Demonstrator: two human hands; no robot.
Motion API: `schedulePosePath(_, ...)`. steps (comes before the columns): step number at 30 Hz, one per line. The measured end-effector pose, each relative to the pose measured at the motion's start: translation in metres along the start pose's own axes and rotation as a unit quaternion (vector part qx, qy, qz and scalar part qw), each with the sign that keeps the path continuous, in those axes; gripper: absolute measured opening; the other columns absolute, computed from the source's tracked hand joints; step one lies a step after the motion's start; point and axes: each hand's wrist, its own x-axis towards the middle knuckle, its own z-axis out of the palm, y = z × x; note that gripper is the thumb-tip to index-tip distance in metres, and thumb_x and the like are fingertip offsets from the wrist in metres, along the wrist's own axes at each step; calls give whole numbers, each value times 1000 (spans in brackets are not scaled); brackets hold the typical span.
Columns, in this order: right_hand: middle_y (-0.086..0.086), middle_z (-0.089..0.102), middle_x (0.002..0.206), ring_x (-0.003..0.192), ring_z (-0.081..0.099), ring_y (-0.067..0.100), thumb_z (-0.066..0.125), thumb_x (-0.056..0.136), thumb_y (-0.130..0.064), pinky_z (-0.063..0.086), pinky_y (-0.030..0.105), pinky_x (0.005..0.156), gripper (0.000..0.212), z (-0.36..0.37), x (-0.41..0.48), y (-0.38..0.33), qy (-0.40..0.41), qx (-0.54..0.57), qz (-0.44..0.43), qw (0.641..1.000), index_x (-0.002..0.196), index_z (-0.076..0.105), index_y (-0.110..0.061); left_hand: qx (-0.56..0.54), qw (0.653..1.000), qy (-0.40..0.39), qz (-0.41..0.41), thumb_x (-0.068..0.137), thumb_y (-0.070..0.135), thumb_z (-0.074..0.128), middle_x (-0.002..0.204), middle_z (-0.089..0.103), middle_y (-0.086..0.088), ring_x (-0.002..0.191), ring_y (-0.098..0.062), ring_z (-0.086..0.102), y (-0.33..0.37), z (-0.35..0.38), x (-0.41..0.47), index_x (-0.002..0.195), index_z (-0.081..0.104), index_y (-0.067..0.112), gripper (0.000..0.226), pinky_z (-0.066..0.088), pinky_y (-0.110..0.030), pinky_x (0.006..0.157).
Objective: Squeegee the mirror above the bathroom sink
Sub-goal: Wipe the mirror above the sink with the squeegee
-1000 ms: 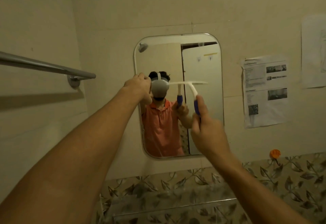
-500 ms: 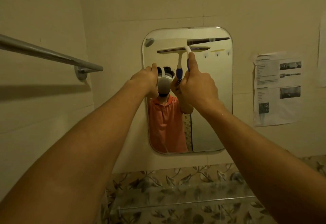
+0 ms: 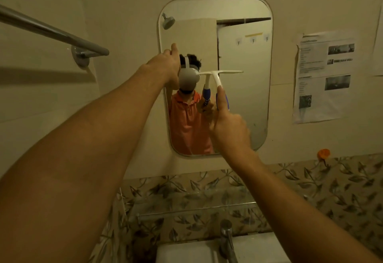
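Sink (image 3: 182, 251) below the mirror (image 3: 246, 107) shows only its rim w/ a tap (image 3: 226, 234); contents can't be told. Squeegee (image 3: 220, 76) is on the glass approx mid-mirror, blade level, handle angling down into the right hand (image 3: 228, 126), which grips it w/ thumb along the handle. Left hand (image 3: 165, 63) is apart from it, fingers curled on the mirror's upper left edge.
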Motion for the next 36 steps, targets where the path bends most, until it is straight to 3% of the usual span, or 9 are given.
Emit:
schedulePosePath(7, 2, 53, 71, 53, 48, 11, 43, 105, -41, 46, 30, 54, 85, 23, -52, 19, -44, 5, 13, 999, 154, -26, -39, 14, 1000, -4, 0, 77, 29, 85, 159, 25, -18, 141, -39, 36, 1, 4, 0, 159, -9, 9, 126, 41, -54, 110)
schedulePosePath(11, 4, 53, 67, 49, 45, 15, 38, 104, -23, 41, 30, 48, 84, 38, -75, 26, -39, -11, 16, 999, 154, -27, -37, 22, 1000, 3, -1, 79, 33, 84, 159, 25, -17, 141, -38, 35, 1, 6, -2, 160, -7, 9, 123, 42, -54, 109)
schedulePosePath(17, 1, 55, 65, 52, 53, 18, 38, 103, -21, 52, 37, 50, 89, 64, -118, 38, -73, -4, 30, 997, 148, -36, -41, 30, 999, 17, 7, 81, 34, 82, 159, 24, -17, 142, -36, 33, 2, 11, -8, 160, -3, 7, 119, 41, -50, 109)
schedulePosePath(23, -3, 56, 70, 54, 49, 11, 39, 103, -22, 39, 25, 48, 95, 84, -155, 50, -131, -14, 50, 990, 140, -46, -42, 40, 999, 16, 8, 82, 35, 81, 159, 24, -17, 143, -34, 33, 3, 8, -10, 160, -3, 5, 118, 41, -49, 108)
schedulePosePath(30, -4, 60, 76, 54, 44, 9, 38, 100, -23, 37, 25, 51, 89, 94, -189, 63, -198, -14, 110, 974, 150, -34, -39, 43, 999, 10, 4, 82, 36, 81, 159, 23, -16, 144, -33, 31, 5, 9, -11, 159, -3, 5, 119, 41, -48, 109)
schedulePosePath(36, -4, 62, 70, 57, 56, 14, 36, 105, -30, 45, 27, 53, 83, 79, -191, 67, -168, 40, 96, 980, 147, -33, -49, 26, 1000, 1, 13, 82, 38, 81, 159, 26, -16, 144, -34, 32, 2, 5, -7, 160, -3, 6, 118, 39, -49, 111)
